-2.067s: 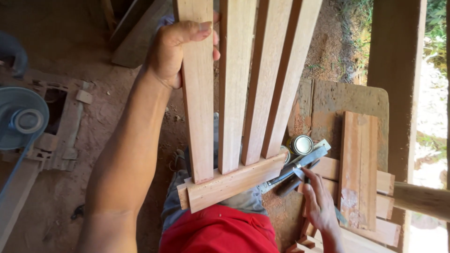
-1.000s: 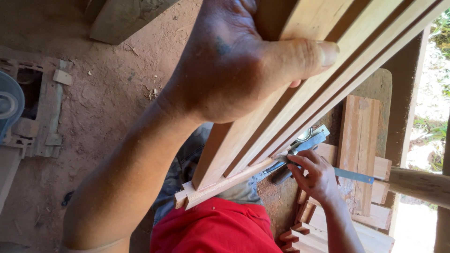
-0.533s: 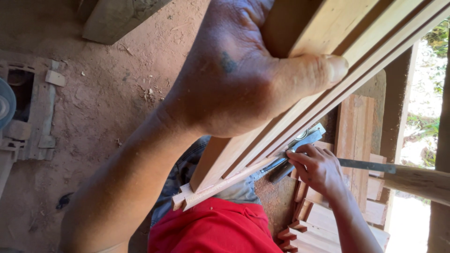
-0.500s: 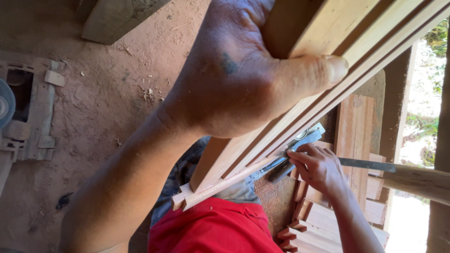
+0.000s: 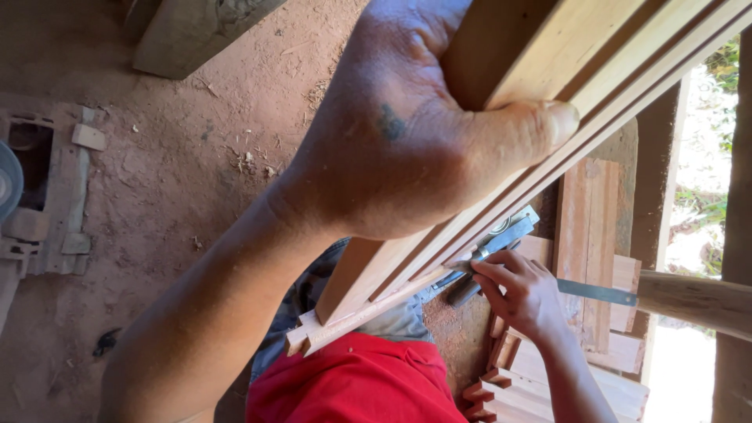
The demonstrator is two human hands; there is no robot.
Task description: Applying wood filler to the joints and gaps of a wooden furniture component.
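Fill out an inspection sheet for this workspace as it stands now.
Surface: bare reddish dirt floor with wood chips.
Job's things: slatted wooden frame tilted over the lap; metal square against its lower end.
Clutter: stacked wooden pieces at right; wooden block at top; machine parts at left.
Hands: left hand grips a frame slat; right hand rests fingers on the metal square.
Cables: nothing seen.
Surroundings: wooden post at right, daylight and greenery beyond.

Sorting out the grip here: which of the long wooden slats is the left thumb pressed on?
The nearest slat, the one closest to the camera; the left hand wraps it, the others lie beyond.
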